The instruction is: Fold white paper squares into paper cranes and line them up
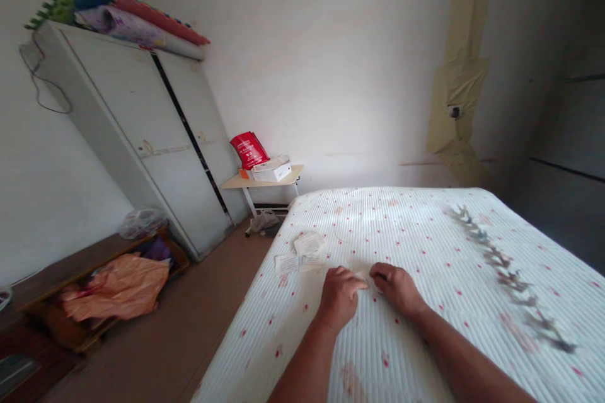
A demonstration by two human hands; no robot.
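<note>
Both my hands rest close together on a white bed cover with small red dots (425,245). My left hand (338,296) has its fingers curled and pinches the edge of a small pale piece of paper (363,274) lying between the hands. My right hand (396,286) is also closed, its fingertips on the same piece from the right. Just beyond the hands, to the left, lie several small printed paper slips (302,253) on the cover. A long grey leafy pattern (508,271) runs down the right side of the bed.
A grey wardrobe (142,138) stands at the left with folded mats on top (118,12). A small table (262,181) in the corner carries a red bag (249,149) and a white box. A low wooden bench with orange cloth (113,293) lines the left wall. Brown floor lies between.
</note>
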